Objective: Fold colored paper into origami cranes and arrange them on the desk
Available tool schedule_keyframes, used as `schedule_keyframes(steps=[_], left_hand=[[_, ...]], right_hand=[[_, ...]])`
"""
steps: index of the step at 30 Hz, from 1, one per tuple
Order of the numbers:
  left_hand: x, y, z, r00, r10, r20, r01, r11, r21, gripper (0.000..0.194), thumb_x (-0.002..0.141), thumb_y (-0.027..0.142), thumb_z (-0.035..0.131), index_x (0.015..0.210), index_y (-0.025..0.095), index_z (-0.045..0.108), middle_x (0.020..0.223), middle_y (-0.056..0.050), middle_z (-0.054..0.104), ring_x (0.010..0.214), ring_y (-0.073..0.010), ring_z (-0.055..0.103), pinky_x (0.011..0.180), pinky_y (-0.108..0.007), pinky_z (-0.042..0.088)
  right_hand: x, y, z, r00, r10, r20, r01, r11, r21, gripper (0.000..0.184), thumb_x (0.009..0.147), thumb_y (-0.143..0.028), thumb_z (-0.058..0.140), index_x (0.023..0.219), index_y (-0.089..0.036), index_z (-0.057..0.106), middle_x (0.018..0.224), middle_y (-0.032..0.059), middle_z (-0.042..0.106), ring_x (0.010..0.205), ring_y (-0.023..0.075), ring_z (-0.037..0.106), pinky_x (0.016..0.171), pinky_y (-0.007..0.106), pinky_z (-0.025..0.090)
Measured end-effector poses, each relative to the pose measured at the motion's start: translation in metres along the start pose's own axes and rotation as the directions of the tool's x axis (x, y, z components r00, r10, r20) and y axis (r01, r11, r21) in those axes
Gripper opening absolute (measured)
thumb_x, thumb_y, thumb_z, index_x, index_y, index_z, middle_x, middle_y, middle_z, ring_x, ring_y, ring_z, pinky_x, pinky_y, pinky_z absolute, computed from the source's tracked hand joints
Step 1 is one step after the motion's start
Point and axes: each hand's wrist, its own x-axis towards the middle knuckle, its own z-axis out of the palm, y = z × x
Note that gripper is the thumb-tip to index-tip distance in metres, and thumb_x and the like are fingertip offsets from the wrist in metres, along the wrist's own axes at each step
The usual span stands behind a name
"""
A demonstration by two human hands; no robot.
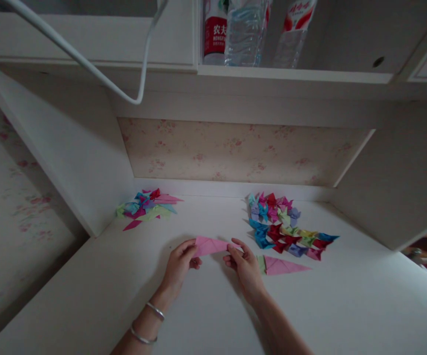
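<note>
Between my two hands, a pink folded paper (pixel 212 246), long and tapering to the right, is held just above the white desk. My left hand (pixel 181 261) pinches its wide left end, thumb on top. At the narrow right end, my right hand (pixel 245 268) grips the tip between thumb and fingers. Close by my right hand lies another pink folded paper (pixel 285 266), pointing right, with a pale green piece (pixel 261 264) at its wide end. Behind that sit rows of small folded paper figures (pixel 294 239) in blue, red, yellow and purple.
A loose heap of coloured folded papers (pixel 147 208) lies at the back left of the desk (pixel 206 315). More small paper figures (pixel 272 207) stand at the back right. Overhead, a shelf holds plastic bottles (pixel 246 34), and a white curved rod (pixel 87 66) hangs at upper left.
</note>
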Motion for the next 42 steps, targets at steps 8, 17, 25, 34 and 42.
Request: schedule_keyframes(steps=[8,17,25,34,42], left_hand=[[0.000,-0.001,0.005,0.997,0.074,0.035,-0.079,0.985,0.153,0.039,0.076,0.048,0.058,0.097,0.015,0.063,0.067,0.001,0.062,0.039,-0.0071,0.047,0.036,-0.018,0.033],[-0.004,-0.002,0.006,0.994,0.095,0.056,-0.105,0.970,0.220,0.041,0.078,0.050,0.056,0.100,0.016,0.062,0.063,0.000,0.062,0.041,-0.0076,0.045,0.037,-0.018,0.032],[-0.002,-0.006,0.007,0.998,0.062,0.029,-0.067,0.975,0.211,0.044,0.079,0.055,0.054,0.098,0.016,0.059,0.062,0.002,0.059,0.040,-0.0079,0.044,0.036,-0.018,0.032],[-0.001,-0.008,0.008,0.998,0.052,0.037,-0.059,0.974,0.219,0.044,0.077,0.056,0.055,0.097,0.016,0.059,0.060,0.003,0.057,0.039,-0.0077,0.043,0.036,-0.018,0.030],[0.004,-0.025,0.005,0.991,0.061,0.121,-0.096,0.947,0.308,0.040,0.082,0.053,0.050,0.097,0.017,0.059,0.061,0.003,0.057,0.040,-0.0078,0.044,0.038,-0.018,0.031]], right_hand=[[0.000,0.002,0.000,1.000,-0.024,0.003,0.024,1.000,-0.010,0.062,0.066,-0.048,0.077,0.114,-0.019,0.051,0.066,-0.0033,0.062,0.051,0.0132,0.059,0.050,0.024,0.044],[-0.001,0.003,0.002,0.999,-0.037,0.014,0.037,0.999,-0.010,0.058,0.067,-0.046,0.076,0.112,-0.021,0.048,0.062,-0.0069,0.058,0.048,0.0120,0.057,0.047,0.024,0.043],[-0.001,-0.010,-0.012,0.997,-0.043,-0.070,0.048,0.996,0.073,0.053,0.070,-0.038,0.074,0.113,-0.022,0.047,0.063,-0.0088,0.054,0.047,0.0098,0.055,0.046,0.022,0.039],[0.004,-0.068,-0.099,0.977,-0.134,-0.165,0.103,0.978,-0.182,0.051,0.066,-0.039,0.076,0.109,-0.019,0.054,0.064,-0.0046,0.058,0.046,0.0105,0.052,0.044,0.023,0.039],[0.002,-0.085,-0.175,0.963,-0.144,-0.229,0.046,0.921,-0.386,0.047,0.066,-0.040,0.074,0.104,-0.018,0.056,0.056,-0.0067,0.052,0.041,0.0092,0.045,0.039,0.022,0.031]])
